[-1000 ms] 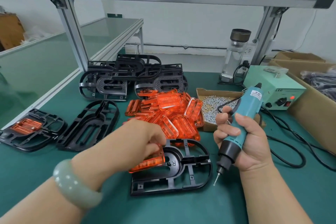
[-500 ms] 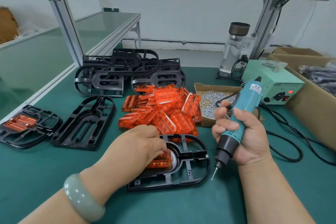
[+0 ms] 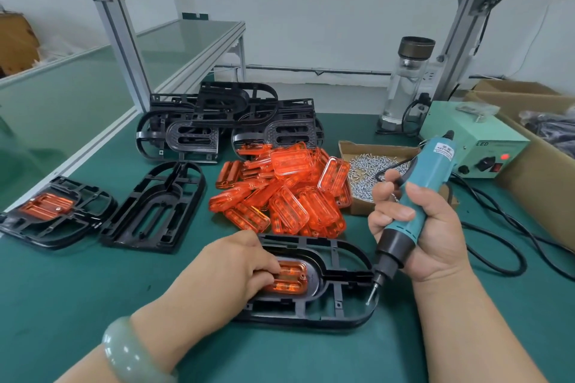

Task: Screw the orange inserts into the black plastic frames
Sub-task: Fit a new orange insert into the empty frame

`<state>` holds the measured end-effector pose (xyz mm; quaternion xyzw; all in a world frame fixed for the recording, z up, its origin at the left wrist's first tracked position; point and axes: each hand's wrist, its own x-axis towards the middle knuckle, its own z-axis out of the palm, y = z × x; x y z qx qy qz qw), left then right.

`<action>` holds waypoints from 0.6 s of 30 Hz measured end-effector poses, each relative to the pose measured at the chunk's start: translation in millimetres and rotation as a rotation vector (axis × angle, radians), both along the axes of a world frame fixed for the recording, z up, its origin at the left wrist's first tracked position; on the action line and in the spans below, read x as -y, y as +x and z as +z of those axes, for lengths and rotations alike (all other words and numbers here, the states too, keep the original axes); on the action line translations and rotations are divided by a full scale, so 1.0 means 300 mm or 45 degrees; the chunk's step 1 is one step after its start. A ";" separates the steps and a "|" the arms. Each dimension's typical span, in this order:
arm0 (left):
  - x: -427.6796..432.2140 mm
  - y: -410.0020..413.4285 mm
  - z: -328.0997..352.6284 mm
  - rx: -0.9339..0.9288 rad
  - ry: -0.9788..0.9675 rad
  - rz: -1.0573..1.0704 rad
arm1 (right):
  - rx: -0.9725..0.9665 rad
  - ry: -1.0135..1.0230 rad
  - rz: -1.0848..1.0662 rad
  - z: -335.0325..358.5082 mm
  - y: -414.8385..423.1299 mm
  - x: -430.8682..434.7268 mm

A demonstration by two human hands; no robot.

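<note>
One green worktop (image 3: 93, 289) carries everything. Along its far edge sits a stack of black frames (image 3: 230, 121), and in front of that, mid-worktop, a heap of orange pieces (image 3: 289, 193). By the left edge lie a finished frame (image 3: 90, 211) with its orange piece fixed in, and next to it an empty frame (image 3: 158, 205).

Close to the near edge lies the frame in hand (image 3: 348, 275). A second ago the left hand (image 3: 227, 270) held the insert (image 3: 291, 278) tilted above it; now the insert lies flat in the rounded recess at the frame's left end. The fingers are bent over its left part, holding it down.

The right hand (image 3: 426, 233) is clenched round the teal electric screwdriver (image 3: 435, 165) as before, off to the frame's right end. Its bit (image 3: 371, 295) points down over the rim and is nowhere near the insert.

So seating looks done and fastening comes next. I cannot tell whether a screw sits on the bit; if not, the cardboard box of screws (image 3: 370, 171) behind the right hand is the likely next stop.
</note>
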<state>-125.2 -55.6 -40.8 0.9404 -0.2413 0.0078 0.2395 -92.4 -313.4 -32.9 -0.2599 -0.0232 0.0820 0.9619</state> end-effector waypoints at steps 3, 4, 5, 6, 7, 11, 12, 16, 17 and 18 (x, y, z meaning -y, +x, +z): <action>-0.001 -0.012 -0.008 -0.066 -0.007 0.024 | 0.008 -0.005 0.004 0.002 -0.003 0.005; 0.001 -0.020 -0.010 -0.080 0.005 0.035 | 0.024 0.006 0.015 0.001 -0.002 0.006; 0.005 -0.025 -0.012 -0.085 0.022 0.049 | 0.029 0.025 0.025 0.001 0.001 0.007; 0.009 -0.029 -0.013 -0.086 0.039 0.066 | 0.018 0.031 0.025 0.001 0.002 0.007; 0.013 -0.030 -0.013 -0.088 0.049 0.085 | 0.013 0.021 0.020 0.001 0.002 0.008; 0.043 -0.024 -0.008 -0.120 0.059 0.145 | 0.036 0.029 0.020 0.000 0.006 0.012; 0.056 -0.024 -0.007 -0.120 0.058 0.155 | 0.042 0.044 0.024 0.001 0.005 0.012; 0.099 -0.015 -0.006 -0.111 0.077 0.179 | 0.037 0.032 -0.008 0.007 -0.007 0.020; 0.103 -0.012 -0.003 -0.123 0.096 0.172 | 0.042 0.028 -0.007 0.007 -0.009 0.025; 0.103 -0.011 0.001 -0.130 0.119 0.159 | 0.055 0.040 0.003 0.006 -0.010 0.031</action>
